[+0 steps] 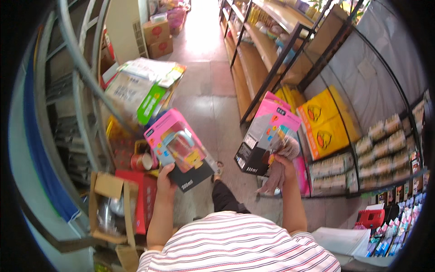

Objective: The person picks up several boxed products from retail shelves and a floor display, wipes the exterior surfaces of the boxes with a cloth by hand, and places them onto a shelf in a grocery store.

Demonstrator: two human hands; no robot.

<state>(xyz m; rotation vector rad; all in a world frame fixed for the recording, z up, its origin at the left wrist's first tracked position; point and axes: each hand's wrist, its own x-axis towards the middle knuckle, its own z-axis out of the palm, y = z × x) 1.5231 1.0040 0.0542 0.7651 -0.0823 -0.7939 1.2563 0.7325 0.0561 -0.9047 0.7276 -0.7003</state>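
My left hand (168, 176) grips a pink, grey and black retail box (163, 136) by its lower left edge. Through the clear window of that box shows a cup (181, 146) with a pale blue handle and a yellow cartoon figure. In my right hand (285, 165) are a second box (256, 136) of the same colours and a crumpled greyish-pink cloth (276, 176). The cloth hangs below the fingers and covers part of the box front. Both boxes are tilted and held apart above the aisle floor.
Wooden shelving (249, 66) lines the right of the tiled aisle (204, 112). Yellow duck-print packages (326, 122) sit behind a black wire rack. To the left are stacked plastic packaging (136, 81), an open carton (108, 190) and a metal rack (80, 61). Cardboard boxes (158, 35) stand farther off.
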